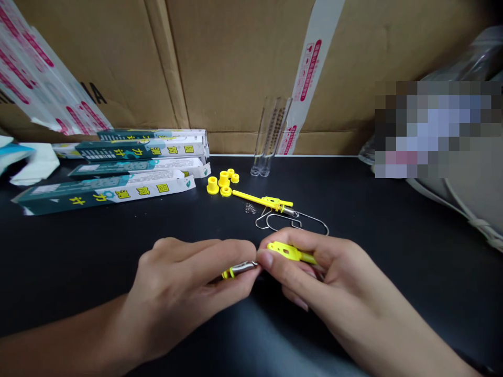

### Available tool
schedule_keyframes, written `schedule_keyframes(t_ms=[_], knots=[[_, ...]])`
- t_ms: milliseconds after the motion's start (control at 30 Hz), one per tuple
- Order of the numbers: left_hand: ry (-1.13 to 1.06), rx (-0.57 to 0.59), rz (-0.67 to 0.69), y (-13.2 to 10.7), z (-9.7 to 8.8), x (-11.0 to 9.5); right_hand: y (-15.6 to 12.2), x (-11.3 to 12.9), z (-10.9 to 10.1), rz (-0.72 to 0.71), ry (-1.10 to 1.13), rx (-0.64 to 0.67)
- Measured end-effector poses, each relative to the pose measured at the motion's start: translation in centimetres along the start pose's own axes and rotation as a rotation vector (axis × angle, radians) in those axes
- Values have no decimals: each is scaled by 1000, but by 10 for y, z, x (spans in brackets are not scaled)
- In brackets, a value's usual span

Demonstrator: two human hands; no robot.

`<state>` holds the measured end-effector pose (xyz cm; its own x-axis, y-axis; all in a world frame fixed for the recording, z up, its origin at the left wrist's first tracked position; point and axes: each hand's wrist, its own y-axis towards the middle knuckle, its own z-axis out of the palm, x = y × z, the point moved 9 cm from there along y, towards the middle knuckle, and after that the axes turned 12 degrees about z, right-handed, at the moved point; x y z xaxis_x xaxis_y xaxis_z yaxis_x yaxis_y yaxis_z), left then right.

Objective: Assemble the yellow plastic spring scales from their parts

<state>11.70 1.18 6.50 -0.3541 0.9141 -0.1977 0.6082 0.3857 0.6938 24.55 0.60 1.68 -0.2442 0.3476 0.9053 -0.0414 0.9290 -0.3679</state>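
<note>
My left hand [196, 277] is closed on a silvery coil spring [243, 267] with a yellow plastic end. In my right hand [326, 277] is a yellow plastic rod [286, 251] with a flat, holed head, pinched between thumb and fingers. The spring's hooked end meets the right fingertips close to the rod's head; whether the two are joined is hidden. Just beyond the hands lie another yellow rod [251, 197] with a silvery spring, a few bent wire hooks [314, 217] and some tiny springs [250, 208].
Several yellow caps and collars [212, 185] stand on the black table [78, 262]. Two clear tubes [264, 141] stand upright before a cardboard wall [236, 63]. Printed long boxes [110, 193] lie at left. A light bag-like object [463, 188] is at right, partly blurred out.
</note>
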Motion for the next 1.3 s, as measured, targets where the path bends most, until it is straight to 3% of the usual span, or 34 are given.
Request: schedule_keyframes(t_ms=[233,433,533,833,1033,1300], knots=[[24,-11,10,-3,1,2,3,-6,1,6,-3,57],[57,21,-22,-3,2,3,-12,19,-26,-301,-274,-248],[28,5,-38,-3,2,5,-18,24,-21,-416,-417,-272],[-38,-3,-134,-2,1,13,-26,25,-13,-486,-512,-332],[-69,-17,-199,-3,0,19,-27,26,-16,-463,-434,-331],[-68,-42,-202,-2,-1,19,-25,24,-16,-456,-442,-331]])
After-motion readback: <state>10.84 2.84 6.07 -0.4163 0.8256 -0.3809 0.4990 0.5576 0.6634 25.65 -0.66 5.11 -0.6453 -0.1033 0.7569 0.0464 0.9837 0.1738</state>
